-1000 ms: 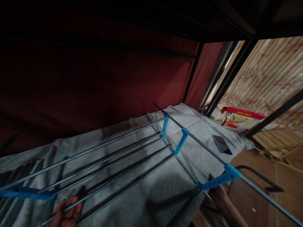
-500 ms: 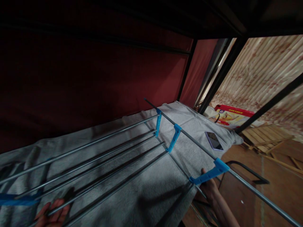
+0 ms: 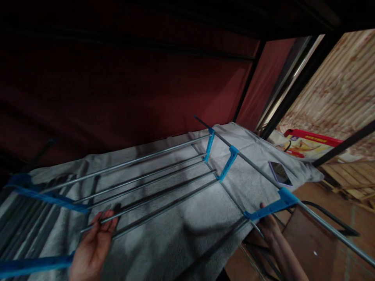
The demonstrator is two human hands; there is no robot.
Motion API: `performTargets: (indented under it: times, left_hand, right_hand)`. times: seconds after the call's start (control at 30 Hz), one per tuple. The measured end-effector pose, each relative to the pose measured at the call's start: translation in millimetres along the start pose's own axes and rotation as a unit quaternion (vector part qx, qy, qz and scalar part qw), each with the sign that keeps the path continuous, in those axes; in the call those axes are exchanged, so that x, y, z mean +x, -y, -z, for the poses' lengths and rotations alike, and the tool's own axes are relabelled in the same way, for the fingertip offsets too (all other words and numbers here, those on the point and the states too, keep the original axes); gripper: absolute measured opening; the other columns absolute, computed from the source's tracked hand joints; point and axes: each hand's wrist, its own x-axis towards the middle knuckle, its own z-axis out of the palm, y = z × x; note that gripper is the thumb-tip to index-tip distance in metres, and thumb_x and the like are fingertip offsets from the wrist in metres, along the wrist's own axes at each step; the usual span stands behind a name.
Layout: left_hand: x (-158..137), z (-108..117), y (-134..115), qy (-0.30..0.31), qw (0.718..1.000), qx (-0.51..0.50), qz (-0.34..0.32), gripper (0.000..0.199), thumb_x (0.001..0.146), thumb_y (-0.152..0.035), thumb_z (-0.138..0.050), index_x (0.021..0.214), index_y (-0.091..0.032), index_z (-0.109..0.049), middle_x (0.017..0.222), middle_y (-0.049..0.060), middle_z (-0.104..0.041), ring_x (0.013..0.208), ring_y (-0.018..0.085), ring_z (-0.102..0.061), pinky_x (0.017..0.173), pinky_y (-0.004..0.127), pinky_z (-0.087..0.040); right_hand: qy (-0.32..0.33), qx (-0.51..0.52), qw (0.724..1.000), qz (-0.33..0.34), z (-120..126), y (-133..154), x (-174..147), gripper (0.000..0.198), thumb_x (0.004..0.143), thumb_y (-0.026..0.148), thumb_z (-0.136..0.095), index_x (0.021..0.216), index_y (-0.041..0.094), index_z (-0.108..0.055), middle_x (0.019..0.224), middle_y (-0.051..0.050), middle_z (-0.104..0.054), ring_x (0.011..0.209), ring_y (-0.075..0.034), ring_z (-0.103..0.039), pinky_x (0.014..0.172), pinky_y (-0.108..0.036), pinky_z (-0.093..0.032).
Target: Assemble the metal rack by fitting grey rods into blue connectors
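Observation:
A rack frame of grey metal tubes (image 3: 140, 156) and blue plastic brackets (image 3: 272, 207) lies across a grey cloth. My left hand (image 3: 98, 244), palm up, has its fingers curled round one thin metal tube (image 3: 164, 199). This tube's left end pokes out past my fingers, apart from the blue bracket (image 3: 52, 199) on that side. At the near right corner, my right hand (image 3: 269, 226) grips the frame under the blue bracket. Its thumb shows behind the bracket; the other fingers are mostly hidden.
A phone (image 3: 280, 173) rests on the grey cloth (image 3: 187, 234) at the right. Several grey tubes (image 3: 32, 222) lie at the left. Beyond the black posts (image 3: 299, 86) are a red and yellow box (image 3: 313, 142), wooden slats (image 3: 348, 175) and a chair (image 3: 310, 234).
The view has turned left, showing more of the left bracket. My left hand has come further into view, still holding the tube. My right hand stays at the same corner.

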Motion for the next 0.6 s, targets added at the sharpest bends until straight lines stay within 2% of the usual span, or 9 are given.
performTargets:
  times: [0.1, 0.23, 0.43, 0.53, 0.6]
  left_hand:
    - [-8.0, -9.4, -4.2, -0.006, 1.0, -0.01, 0.023, 0.026, 0.093, -0.008, -0.047, 0.095, -0.018, -0.071, 0.098, 0.005, -0.075, 0.088, 0.015, -0.073, 0.083, 0.029, -0.065]
    - [-12.8, -13.8, -5.2, -0.001, 1.0, -0.023, 0.013, 0.029, 0.095, -0.006, -0.044, 0.091, -0.017, -0.07, 0.092, 0.006, -0.074, 0.086, 0.014, -0.072, 0.081, 0.029, -0.065]
    - [-9.4, -10.2, -3.9, 0.022, 0.999, -0.029, 0.011, 0.034, 0.097, -0.005, -0.039, 0.092, -0.016, -0.071, 0.094, 0.006, -0.074, 0.088, 0.013, -0.072, 0.08, 0.026, -0.064]
    - [-6.9, -9.7, -4.1, 0.03, 0.999, -0.025, 0.013, 0.034, 0.097, -0.005, -0.039, 0.093, -0.016, -0.07, 0.094, 0.006, -0.075, 0.089, 0.014, -0.072, 0.082, 0.028, -0.064]
    - [-5.5, -10.1, -4.0, 0.027, 0.999, -0.025, 0.007, 0.034, 0.097, -0.005, -0.038, 0.092, -0.016, -0.07, 0.093, 0.006, -0.075, 0.089, 0.014, -0.072, 0.082, 0.028, -0.064]
  right_hand:
    - [-0.021, 0.025, 0.999, -0.012, -6.7, 4.7, -8.5, 0.022, 0.078, 0.011, -0.07, 0.097, 0.021, -0.066, 0.073, 0.001, -0.072, 0.057, -0.019, -0.067, 0.052, -0.03, -0.063]
    - [-0.016, 0.016, 0.999, -0.025, -18.2, 10.1, -21.3, 0.025, 0.078, 0.007, -0.062, 0.094, 0.023, -0.069, 0.065, 0.002, -0.07, 0.056, -0.02, -0.065, 0.055, -0.031, -0.063]
    - [-0.026, -0.025, 0.999, -0.019, -17.6, 6.4, -21.9, 0.013, 0.08, 0.013, -0.06, 0.081, 0.023, -0.069, 0.069, -0.001, -0.072, 0.067, -0.024, -0.069, 0.067, -0.038, -0.063]
    - [-0.038, -0.045, 0.998, -0.019, -15.0, 5.5, -17.3, 0.009, 0.078, 0.013, -0.063, 0.075, 0.021, -0.065, 0.063, -0.001, -0.069, 0.059, -0.022, -0.066, 0.065, -0.036, -0.062]
    - [-0.025, -0.058, 0.998, -0.011, -16.4, 5.5, -15.8, 0.007, 0.077, 0.014, -0.064, 0.072, 0.02, -0.064, 0.059, 0.0, -0.067, 0.053, -0.02, -0.064, 0.061, -0.034, -0.061]
